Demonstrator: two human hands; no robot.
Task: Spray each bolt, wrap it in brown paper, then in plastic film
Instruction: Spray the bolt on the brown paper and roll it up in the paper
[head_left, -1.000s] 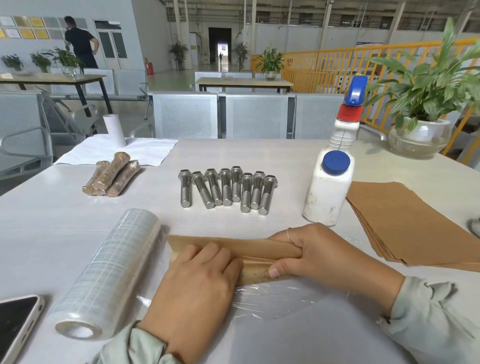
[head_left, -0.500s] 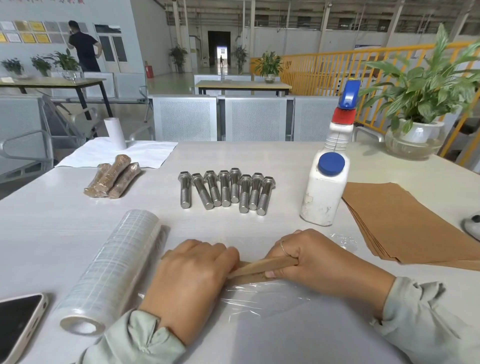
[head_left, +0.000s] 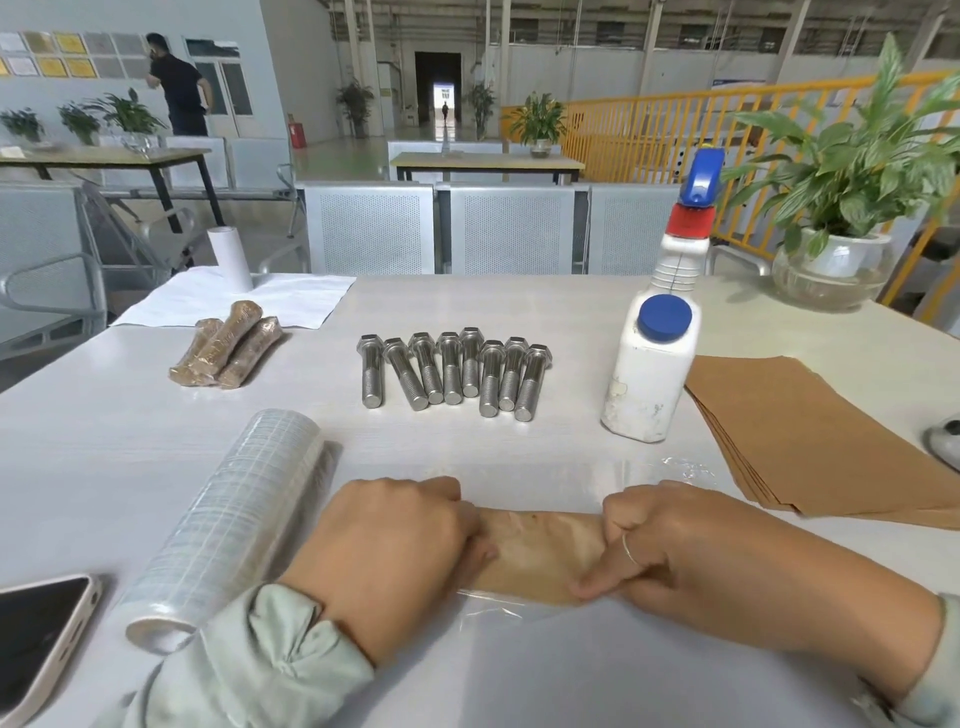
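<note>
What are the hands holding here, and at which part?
Both hold the paper-wrapped bolt lying on the plastic film: the left hand grips its left end, the right hand its right end.

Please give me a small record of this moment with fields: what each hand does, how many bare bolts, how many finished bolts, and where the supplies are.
left hand: grips left end of the paper-wrapped bolt
right hand: grips its right end, over a sheet of plastic film
bare bolts: eight, in a row at table centre
finished bolts: three, far left
film roll: left of the hands
spray bottle: right of the bolts
brown paper stack: far right
</note>
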